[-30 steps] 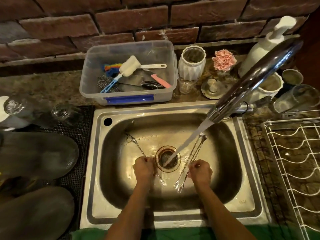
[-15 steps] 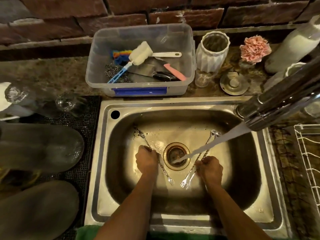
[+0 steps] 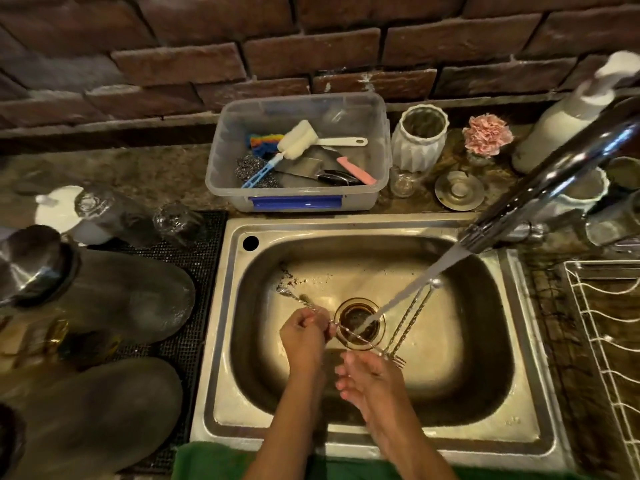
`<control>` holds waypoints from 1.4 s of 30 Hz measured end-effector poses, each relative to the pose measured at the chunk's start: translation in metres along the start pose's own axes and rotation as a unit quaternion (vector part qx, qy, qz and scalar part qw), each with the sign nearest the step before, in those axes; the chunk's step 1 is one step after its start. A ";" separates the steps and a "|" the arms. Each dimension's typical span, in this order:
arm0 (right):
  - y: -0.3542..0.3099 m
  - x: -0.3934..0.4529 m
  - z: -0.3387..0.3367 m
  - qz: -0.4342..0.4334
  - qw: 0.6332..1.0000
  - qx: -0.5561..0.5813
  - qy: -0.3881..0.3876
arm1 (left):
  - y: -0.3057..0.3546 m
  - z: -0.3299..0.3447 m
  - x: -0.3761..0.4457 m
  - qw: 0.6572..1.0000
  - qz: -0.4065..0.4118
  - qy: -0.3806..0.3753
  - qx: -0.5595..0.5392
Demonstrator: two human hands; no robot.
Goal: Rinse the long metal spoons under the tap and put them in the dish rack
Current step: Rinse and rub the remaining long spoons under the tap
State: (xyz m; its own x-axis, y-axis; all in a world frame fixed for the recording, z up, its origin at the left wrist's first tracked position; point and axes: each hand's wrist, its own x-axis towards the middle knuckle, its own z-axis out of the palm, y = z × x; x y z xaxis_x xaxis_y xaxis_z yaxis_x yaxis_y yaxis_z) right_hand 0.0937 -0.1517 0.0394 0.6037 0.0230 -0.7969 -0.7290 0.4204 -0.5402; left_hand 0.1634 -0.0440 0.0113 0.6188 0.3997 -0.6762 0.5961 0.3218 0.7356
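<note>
Two hands in the sink: left hand closed on one long spoon; right hand loosely pinching two spoons under the tap stream. Step: rinsing. Next, likely: carry right to dish rack.

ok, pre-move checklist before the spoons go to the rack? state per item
1. Water running: ok, stream from the tap lands at the drain.
2. Left hand grip: ok, closed on one long spoon.
3. Right hand grip: cannot tell, fingers look open; two spoons run from its fingertips.
4. Spoons rinsed clean: cannot tell, too small.
5. Dish rack free: ok, visible slots hold nothing.
6. Sink debris: not ok, dark specks at back left.
</note>
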 end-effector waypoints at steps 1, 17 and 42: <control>-0.001 -0.004 0.004 -0.007 0.994 0.108 0.023 | 0.001 0.001 -0.013 1.000 0.000 -0.012 -0.009; -0.047 -0.048 -0.072 -0.109 0.912 0.366 0.146 | 0.039 0.035 -0.072 0.996 0.037 -0.085 -0.020; -0.050 -0.062 -0.081 -0.130 0.916 0.340 0.168 | 0.020 0.062 -0.081 0.990 0.006 -0.137 -0.032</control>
State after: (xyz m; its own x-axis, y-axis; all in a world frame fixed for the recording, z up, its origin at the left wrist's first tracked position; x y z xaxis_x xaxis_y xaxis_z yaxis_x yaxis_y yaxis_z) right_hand 0.0665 -0.2477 0.0932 0.5118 -0.3915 -0.7647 -0.1358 0.8421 -0.5220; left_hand 0.1570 -0.1235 0.0789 0.7464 0.1592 -0.6462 0.5597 0.3750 0.7390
